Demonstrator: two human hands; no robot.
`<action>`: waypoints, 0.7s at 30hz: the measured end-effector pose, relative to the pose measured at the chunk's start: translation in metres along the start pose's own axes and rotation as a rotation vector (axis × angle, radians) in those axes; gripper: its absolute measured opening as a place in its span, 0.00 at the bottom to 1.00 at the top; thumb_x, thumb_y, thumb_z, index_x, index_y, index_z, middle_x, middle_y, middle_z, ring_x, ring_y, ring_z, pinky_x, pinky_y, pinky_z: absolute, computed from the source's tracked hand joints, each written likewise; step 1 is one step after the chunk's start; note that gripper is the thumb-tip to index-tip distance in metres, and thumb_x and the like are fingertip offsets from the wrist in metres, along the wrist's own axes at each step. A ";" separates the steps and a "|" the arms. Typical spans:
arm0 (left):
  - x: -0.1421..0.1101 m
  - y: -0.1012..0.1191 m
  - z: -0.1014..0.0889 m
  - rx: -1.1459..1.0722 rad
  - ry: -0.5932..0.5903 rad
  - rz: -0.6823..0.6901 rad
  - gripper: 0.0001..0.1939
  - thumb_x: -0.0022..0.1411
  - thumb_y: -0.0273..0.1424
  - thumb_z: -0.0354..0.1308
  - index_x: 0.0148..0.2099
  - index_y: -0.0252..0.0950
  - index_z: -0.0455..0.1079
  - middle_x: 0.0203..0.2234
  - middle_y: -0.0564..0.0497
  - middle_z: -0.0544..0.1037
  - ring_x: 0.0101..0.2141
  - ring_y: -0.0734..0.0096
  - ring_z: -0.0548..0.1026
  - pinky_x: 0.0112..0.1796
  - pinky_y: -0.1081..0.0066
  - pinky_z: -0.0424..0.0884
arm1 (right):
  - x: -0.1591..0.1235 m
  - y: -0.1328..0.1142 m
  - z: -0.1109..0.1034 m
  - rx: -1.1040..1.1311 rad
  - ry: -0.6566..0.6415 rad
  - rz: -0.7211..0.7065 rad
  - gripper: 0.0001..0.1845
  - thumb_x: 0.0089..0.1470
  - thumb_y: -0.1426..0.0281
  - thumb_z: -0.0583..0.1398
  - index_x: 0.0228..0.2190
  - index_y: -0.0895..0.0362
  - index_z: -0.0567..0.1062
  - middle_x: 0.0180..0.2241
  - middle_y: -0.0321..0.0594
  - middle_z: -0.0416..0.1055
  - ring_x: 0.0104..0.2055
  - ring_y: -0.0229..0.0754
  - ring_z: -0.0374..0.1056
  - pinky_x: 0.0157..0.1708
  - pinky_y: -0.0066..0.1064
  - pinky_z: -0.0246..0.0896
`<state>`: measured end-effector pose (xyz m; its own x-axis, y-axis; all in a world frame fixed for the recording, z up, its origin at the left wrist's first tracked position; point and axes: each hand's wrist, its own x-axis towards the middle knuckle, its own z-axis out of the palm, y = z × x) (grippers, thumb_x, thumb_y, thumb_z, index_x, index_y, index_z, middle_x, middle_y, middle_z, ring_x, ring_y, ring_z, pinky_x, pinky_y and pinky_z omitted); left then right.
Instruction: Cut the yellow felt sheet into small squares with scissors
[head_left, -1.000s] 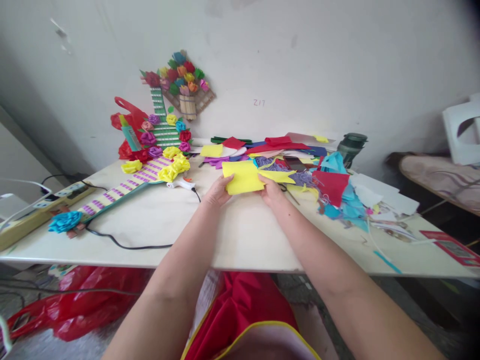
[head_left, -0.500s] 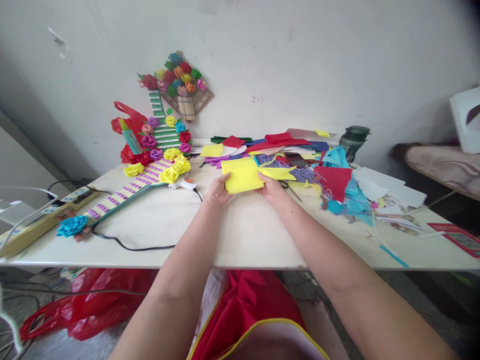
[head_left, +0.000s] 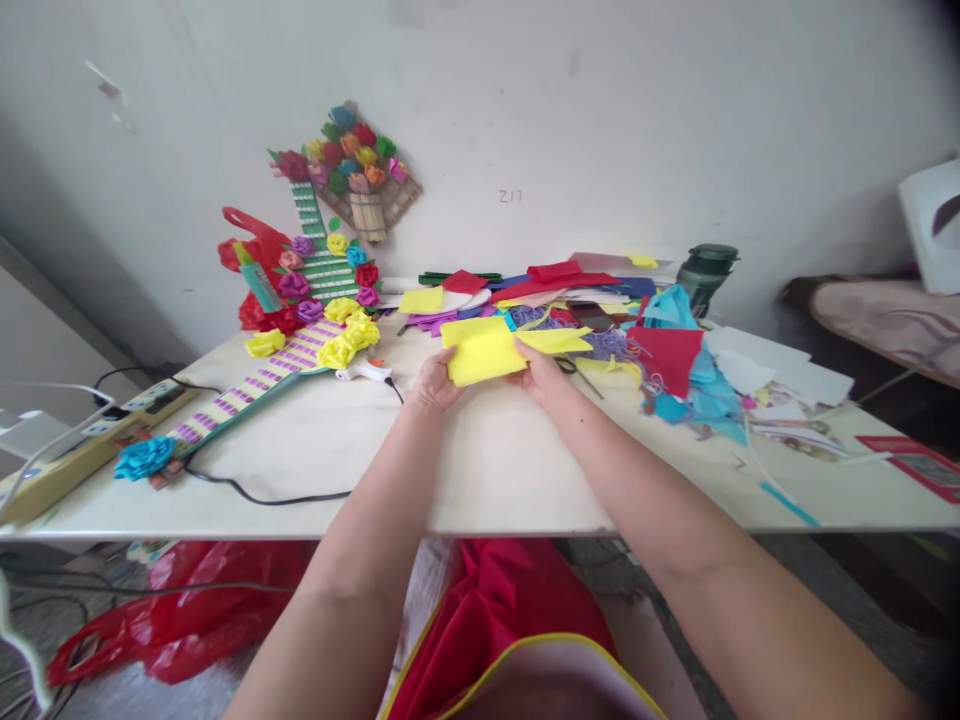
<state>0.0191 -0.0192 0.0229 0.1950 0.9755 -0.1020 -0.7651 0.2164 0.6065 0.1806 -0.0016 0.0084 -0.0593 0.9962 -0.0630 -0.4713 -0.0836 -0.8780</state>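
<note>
Between both hands, above the table, is a yellow sheet [head_left: 480,355] of crepe paper or thin felt; I cannot tell which. My left hand [head_left: 436,381] grips its left edge, thumb on top. My right hand [head_left: 538,374] pinches the right edge, where a loose yellow flap sticks out to the right. Beyond the right hand lie scissors [head_left: 568,366], partly hidden. To the left of the left hand rests a white glue gun [head_left: 365,371] with an orange tip. Several yellow paper flowers [head_left: 346,343] sit behind the glue gun.
Stacked coloured sheets [head_left: 551,275] lie against the wall. Purple shreds and blue scraps [head_left: 712,385] spread at right, near a dark green bottle [head_left: 705,278]. A flower-covered decorated guitar shape [head_left: 255,385] and a power strip [head_left: 112,425] occupy the left. A black cord [head_left: 270,498] crosses the table.
Hands and yellow sheet stay almost in place; the sheet looks slightly tilted compared with before. The whole view has shifted a little.
</note>
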 end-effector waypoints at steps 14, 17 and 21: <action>0.008 -0.002 -0.008 -0.019 0.033 0.056 0.25 0.59 0.25 0.45 0.59 0.25 0.55 0.44 0.38 0.74 0.45 0.58 0.72 0.48 0.60 0.67 | -0.004 0.001 0.003 -0.168 -0.040 0.036 0.09 0.51 0.70 0.60 0.36 0.61 0.69 0.22 0.39 0.74 0.19 0.38 0.70 0.14 0.24 0.63; 0.007 -0.002 -0.006 -0.025 0.030 0.057 0.25 0.59 0.25 0.44 0.59 0.25 0.55 0.44 0.38 0.74 0.45 0.58 0.72 0.48 0.60 0.67 | -0.005 0.000 0.004 -0.190 -0.026 0.040 0.08 0.51 0.70 0.59 0.34 0.61 0.69 0.21 0.38 0.74 0.18 0.38 0.70 0.13 0.24 0.62; 0.006 -0.003 -0.004 -0.028 0.034 0.073 0.25 0.59 0.26 0.44 0.59 0.25 0.55 0.44 0.38 0.74 0.45 0.58 0.72 0.48 0.60 0.67 | -0.007 -0.001 0.005 -0.246 -0.041 0.069 0.11 0.53 0.66 0.58 0.32 0.63 0.70 0.17 0.40 0.73 0.16 0.37 0.68 0.13 0.24 0.62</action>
<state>0.0196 -0.0138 0.0172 0.1169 0.9895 -0.0855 -0.7937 0.1448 0.5908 0.1768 -0.0087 0.0125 -0.1217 0.9862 -0.1121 -0.2369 -0.1386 -0.9616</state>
